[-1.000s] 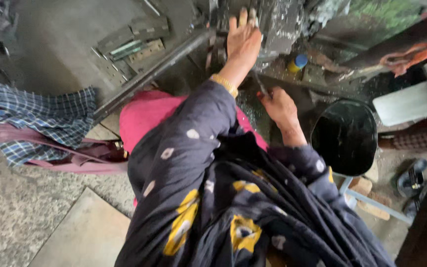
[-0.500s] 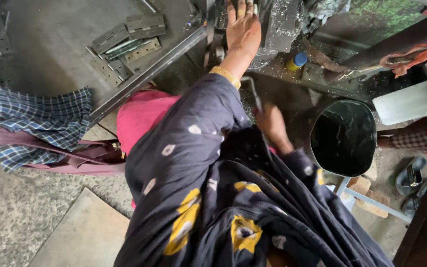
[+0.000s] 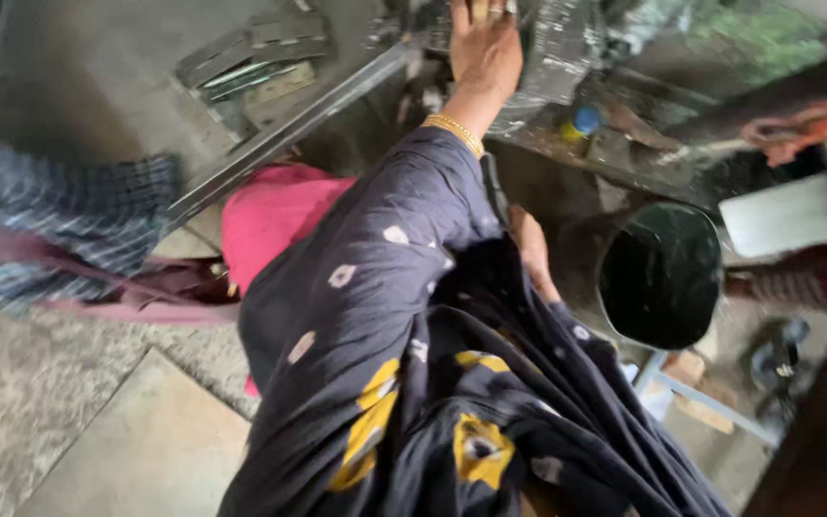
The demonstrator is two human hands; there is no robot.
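My left hand (image 3: pixel 485 53) reaches up to the top edge of the view, a gold bangle on its wrist. It lies flat against a grey metal machine part (image 3: pixel 557 48), with the fingertips cut off by the frame. My right hand (image 3: pixel 531 251) is lower and mostly hidden behind my dark patterned sleeve. It seems to hold a thin dark tool (image 3: pixel 494 190) that sticks up beside the left forearm. A long metal bar (image 3: pixel 279 144) runs diagonally from the machine toward the lower left.
A black bucket (image 3: pixel 660 276) stands to the right of my right hand. A small yellow bottle with a blue cap (image 3: pixel 578 126) sits on the dirty bench. Pink cloth (image 3: pixel 270 215), checked cloth (image 3: pixel 69 215), flat metal pieces (image 3: pixel 251 62) and a stone slab (image 3: pixel 145 450) lie left.
My right hand has dropped down and back from the bench, slipping partly behind my sleeve. The left hand stays on the metal part. The view has shifted a little.
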